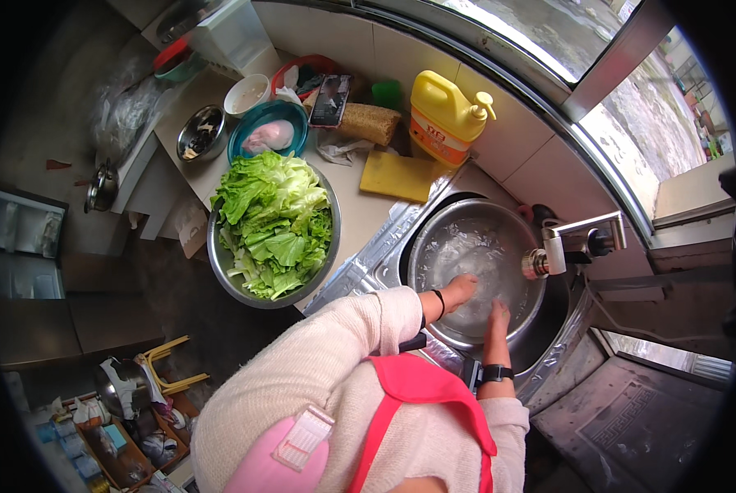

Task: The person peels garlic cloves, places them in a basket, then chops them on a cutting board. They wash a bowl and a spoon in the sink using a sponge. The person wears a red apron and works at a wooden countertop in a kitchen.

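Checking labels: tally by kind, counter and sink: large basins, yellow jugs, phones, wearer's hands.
Large round silver metal basins: 2
Yellow plastic jug: 1
Dark rectangular phone: 1
Bare hands: 2
Total: 6

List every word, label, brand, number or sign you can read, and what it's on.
Yellow jug: large printed characters on its label; wording not transcribed here.
Phone: screen details too small to read.
White patch on the pink shoulder piece: fine marks, unreadable.

L grip (pixel 462 287), R grip (pixel 499 314) in basin (pixel 418 264) w/ H2O (pixel 465 253).
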The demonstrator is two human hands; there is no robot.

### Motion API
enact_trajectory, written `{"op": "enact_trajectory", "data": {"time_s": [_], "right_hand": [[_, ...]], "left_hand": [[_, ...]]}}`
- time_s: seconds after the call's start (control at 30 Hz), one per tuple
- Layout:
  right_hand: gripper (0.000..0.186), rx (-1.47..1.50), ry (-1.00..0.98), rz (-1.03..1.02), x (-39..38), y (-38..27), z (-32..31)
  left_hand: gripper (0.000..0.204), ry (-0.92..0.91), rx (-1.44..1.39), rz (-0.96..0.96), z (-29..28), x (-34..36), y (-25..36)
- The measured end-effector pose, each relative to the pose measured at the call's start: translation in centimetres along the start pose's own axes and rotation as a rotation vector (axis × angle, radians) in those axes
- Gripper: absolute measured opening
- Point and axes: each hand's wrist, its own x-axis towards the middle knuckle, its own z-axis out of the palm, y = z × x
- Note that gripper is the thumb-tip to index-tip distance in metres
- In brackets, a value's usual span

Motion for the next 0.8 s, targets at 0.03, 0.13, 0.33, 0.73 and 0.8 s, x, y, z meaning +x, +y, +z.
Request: {"op": "enact_trajectory", "data": {"time_s": [0.03, 0.13, 0.33, 0.73, 0.8], "right_hand": [[0.03, 0.128, -0.058, 0.173, -0.3, -0.3, 0.3], [0.024, 0.66, -0.468, 0.18, -2.5, -1.9, 1.1], [0.043, 0.366, -0.25, 0.204, -5.5, -4.6, 1.6], [0.032, 0.832, -0.24, -0.149, -1.8, -5.8, -0.8], [0.035, 0.685, -0.179, -0.241, -2.1, -6.9, -2.1]], "left_hand": [[0.035, 0.021, -0.044, -0.084, -0.2, 0.6, -0.3], [0.024, -0.077, -0.238, -0.099, -0.3, 1.8, -1.1], [0.034, -0.11, -0.327, 0.09, 0.5, 0.6, 0.6], [0.029, -0.458, -0.325, 0.079, 1.5, -6.0, 5.5], [0.025, -0.389, -0.045, 0.095, 0.0, -5.9, 6.0]]}}
